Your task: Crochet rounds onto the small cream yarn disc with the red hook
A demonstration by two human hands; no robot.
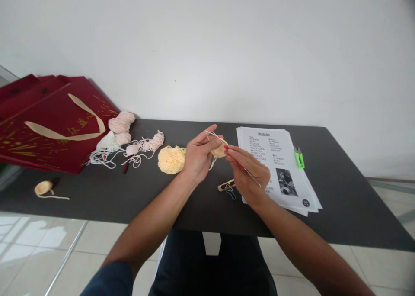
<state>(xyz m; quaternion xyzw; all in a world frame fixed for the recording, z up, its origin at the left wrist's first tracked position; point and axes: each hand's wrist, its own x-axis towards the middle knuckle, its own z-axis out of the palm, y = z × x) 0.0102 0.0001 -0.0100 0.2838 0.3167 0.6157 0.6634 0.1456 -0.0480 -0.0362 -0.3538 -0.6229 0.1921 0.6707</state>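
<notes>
My left hand [201,152] pinches a small pale-yellow crochet piece [219,151], with yarn running over its raised index finger. In my right hand [249,170] is a crochet hook [251,177], its red part by the fingertips and its thin shaft pointing down to the right. The hook's tip meets the edge of the crochet piece, and the fingers hide part of both. Beside my left wrist lies a ball of yellow yarn [171,159]. Below my right hand are a small narrow tool [225,185] and a teal loop [231,194], partly covered.
Printed sheets [269,157] lie right of centre, with green thread snips [298,158] at their edge. Pink yarn [121,122], white yarn [108,142] and dark red bags [48,127] stand left. A small cream crocheted cup [43,187] sits on the dark table [350,201] near the front left.
</notes>
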